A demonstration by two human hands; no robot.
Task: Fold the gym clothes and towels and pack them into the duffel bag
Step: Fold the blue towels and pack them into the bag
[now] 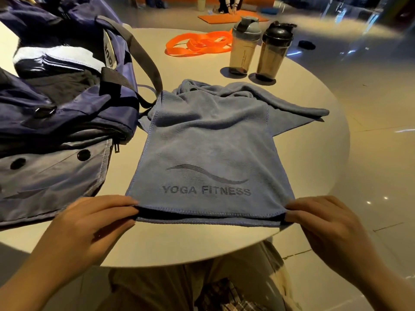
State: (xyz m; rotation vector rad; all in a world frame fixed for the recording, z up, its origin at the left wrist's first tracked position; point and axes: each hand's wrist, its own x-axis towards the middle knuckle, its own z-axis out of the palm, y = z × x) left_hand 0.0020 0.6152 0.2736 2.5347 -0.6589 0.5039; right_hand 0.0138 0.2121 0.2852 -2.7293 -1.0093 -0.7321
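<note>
Towel (pixel 208 149) underlayer—perhaps doubled—mostly hidden

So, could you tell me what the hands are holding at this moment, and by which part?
Both hold the blue towel: the left hand pinches its near left corner, the right hand its near right corner, both at the near hem.

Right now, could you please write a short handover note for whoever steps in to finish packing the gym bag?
Left hand: pinching the near left corner of the blue towel.
Right hand: pinching the near right corner.
Towel: on the round table, near part laid flat in two layers with the logo up, far end bunched.
Duffel bag: open at the towel's left, with dark and white items already inside.
Done: some items packed, the towel's fold begun.
Left: smooth the far end, finish folding, put the towel in the bag.
</note>
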